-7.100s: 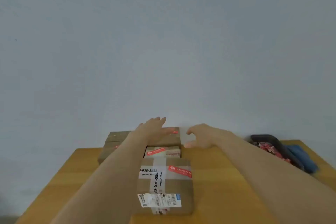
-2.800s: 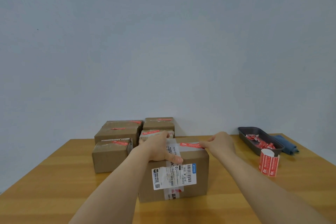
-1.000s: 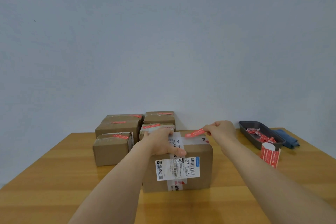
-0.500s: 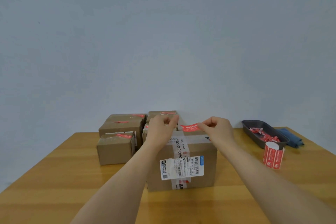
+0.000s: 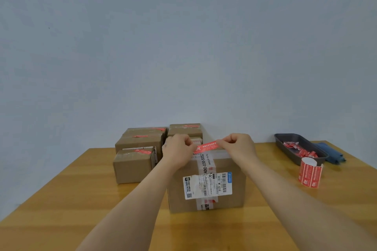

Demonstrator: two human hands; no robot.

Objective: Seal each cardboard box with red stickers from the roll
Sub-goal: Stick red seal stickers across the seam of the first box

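I take the big cardboard box (image 5: pixel 206 185) at the middle of the wooden table (image 5: pixel 67 195) as my landmark. Behind it and to its left stands a cluster of smaller boxes (image 5: pixel 140 149), each already showing a red strip on top. Well to its right sits a dark tray (image 5: pixel 285 144) with crumpled red scraps in it, and nearer me on that side stands the sticker roll (image 5: pixel 310 173), upright on the table.

My left hand (image 5: pixel 177 151) and right hand (image 5: pixel 238 146) are both above the box's far top edge, fingers curled, each pinching one end of a single red sticker (image 5: pixel 206 146) between thumb and forefinger. The strip is stretched between them just above the box top, seemingly not yet stuck down. Its long axis runs left to right, tilted so the right end is higher, and it crosses the white printed tape (image 5: pixel 204 165) on the box roughly at right angles.

What worries me: held taut in the air, the sticker could twist or fold onto itself if one pinch slackens. If I lower it at this tilt it will land crooked, and one end touching first could trap a crease. It also sticks to my fingertips, so letting go could lift an end back off.
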